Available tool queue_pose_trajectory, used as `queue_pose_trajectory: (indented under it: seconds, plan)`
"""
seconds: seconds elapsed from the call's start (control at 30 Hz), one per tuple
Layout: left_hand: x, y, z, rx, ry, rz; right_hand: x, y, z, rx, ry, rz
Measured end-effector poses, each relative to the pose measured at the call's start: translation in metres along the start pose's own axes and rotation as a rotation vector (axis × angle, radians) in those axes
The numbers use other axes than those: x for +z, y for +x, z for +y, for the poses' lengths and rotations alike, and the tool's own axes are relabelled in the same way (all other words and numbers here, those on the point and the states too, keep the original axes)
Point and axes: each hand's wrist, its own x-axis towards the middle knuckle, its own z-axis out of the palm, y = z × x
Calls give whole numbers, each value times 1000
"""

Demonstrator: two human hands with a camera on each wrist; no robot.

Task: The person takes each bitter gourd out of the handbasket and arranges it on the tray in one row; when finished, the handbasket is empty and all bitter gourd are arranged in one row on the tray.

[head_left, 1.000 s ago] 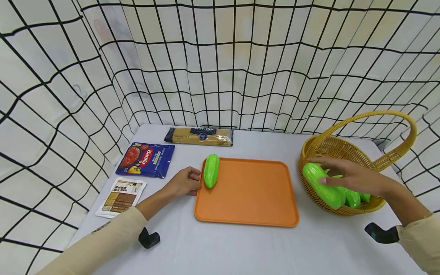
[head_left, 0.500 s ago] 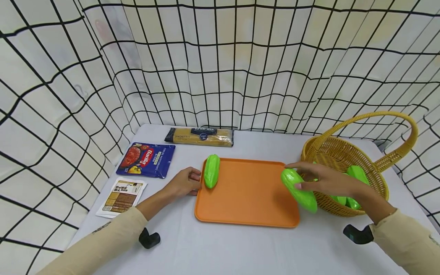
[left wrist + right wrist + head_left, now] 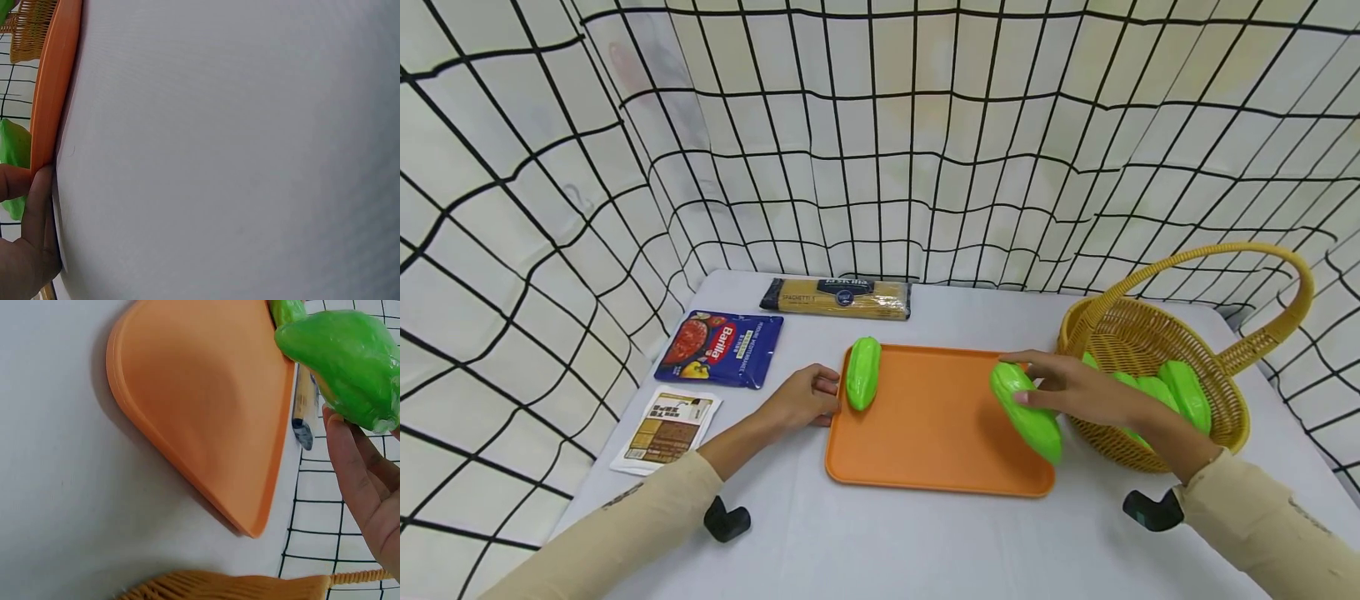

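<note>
An orange tray lies mid-table with one green vegetable along its left side. My left hand pinches the tray's left rim between thumb and fingers; in the left wrist view the fingers meet the orange edge. Over the tray's right part, my right hand grips a second green vegetable, held tilted above the surface. The right wrist view shows that vegetable against the fingertips, the tray below it.
On the right stands a wicker basket with a tall arched handle and several green vegetables inside. A spaghetti pack lies at the back, a blue Barilla pouch and a white-brown packet at left. Black netting surrounds the table.
My right hand has lifted a green vegetable out of the basket and carried it left over the tray's right part. The left hand has stayed at the tray's rim.
</note>
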Motion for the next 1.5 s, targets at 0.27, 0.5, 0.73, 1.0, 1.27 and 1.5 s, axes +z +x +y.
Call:
queue_pose_trajectory:
  seconds: [0.27, 0.5, 0.73, 1.0, 1.27, 1.5]
  plan:
    - [1, -1, 0, -1, -3, 0, 6, 9, 4, 12, 94, -17]
    - [2, -1, 0, 10, -19, 2, 11, 17, 2, 50, 93, -13]
    - [3, 0, -1, 18, -38, 16, 15, 22, 0, 50, 122, -44]
    - [3, -1, -1, 23, -38, 11, 21, 33, -1, 44, 159, -48]
    - [3, -1, -1, 10, -35, 18, 23, 47, -6, 14, 134, 5]
    - [2, -1, -1, 9, -34, 7, 27, 59, -10, 31, 159, -2]
